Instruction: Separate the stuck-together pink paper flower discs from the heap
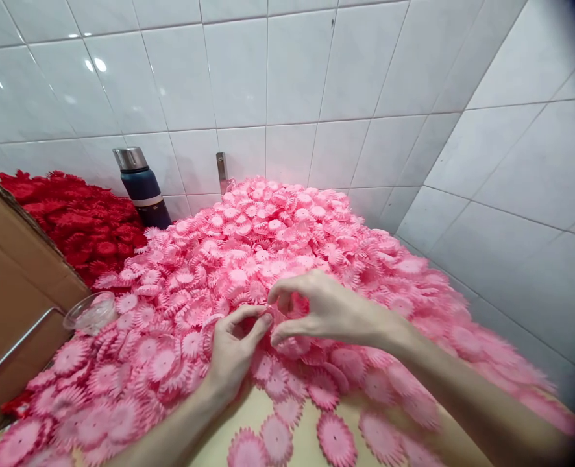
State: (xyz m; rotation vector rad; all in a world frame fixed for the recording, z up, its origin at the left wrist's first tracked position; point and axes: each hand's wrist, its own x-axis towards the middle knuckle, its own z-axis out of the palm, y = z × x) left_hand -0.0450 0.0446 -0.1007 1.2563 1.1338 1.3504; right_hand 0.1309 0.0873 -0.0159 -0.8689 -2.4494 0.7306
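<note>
Low over a heap of pink scalloped flower discs (268, 253), my two hands meet. My left hand (236, 347) is closed in a pinch, thumb against forefinger, on the edge of a pink flower disc (278, 316). From the right, my right hand (311, 308) curls its thumb and fingers around the same disc, its fingertips close to the left ones. Much of the held piece is hidden by the fingers and blends with the pink heap behind it. Several loose discs, one a darker-edged disc (336, 440), lie flat below my hands.
Left of the heap are a cardboard box (19, 279), a clear plastic bowl (89, 314) and a pile of red pieces (80, 224). A dark blue bottle (144, 191) stands near the tiled wall (297, 71). A small metal strip (222, 170) leans there. The pale tabletop (219, 431) shows in front.
</note>
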